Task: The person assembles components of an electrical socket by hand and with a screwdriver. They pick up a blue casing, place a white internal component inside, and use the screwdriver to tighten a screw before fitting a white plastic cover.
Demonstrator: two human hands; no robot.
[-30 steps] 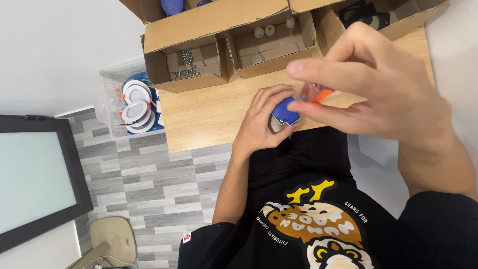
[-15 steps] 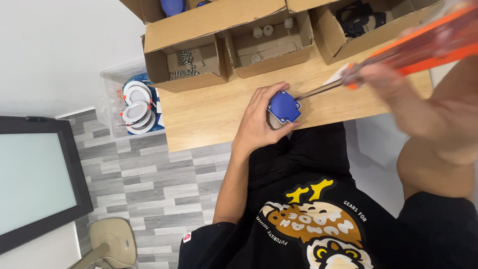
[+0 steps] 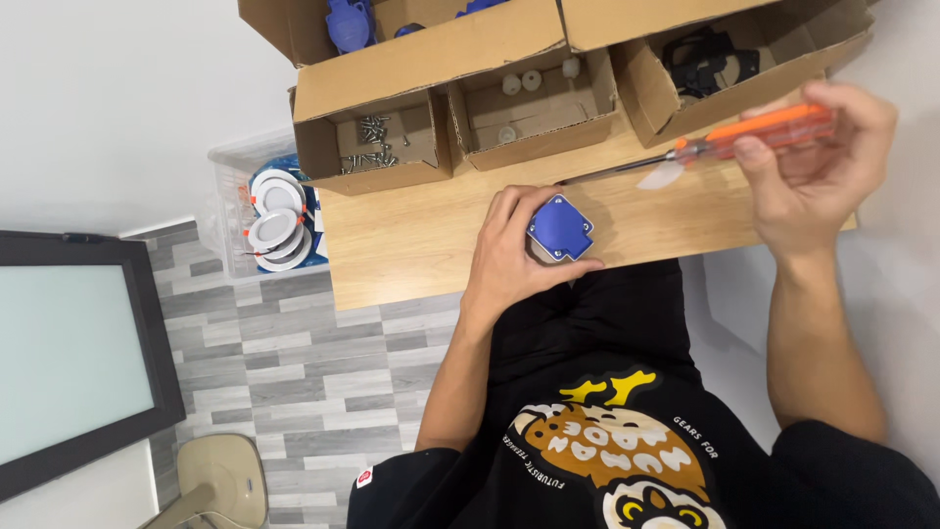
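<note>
Left hand (image 3: 514, 255) clamped around blue socket (image 3: 559, 228); raised right hand (image 3: 813, 167) gripping orange-handled screwdriver (image 3: 729, 144).

A light wooden table (image 3: 421, 245) carries three open cardboard boxes (image 3: 372, 127) (one holding screws) and a blue socket (image 3: 559, 227).
</note>
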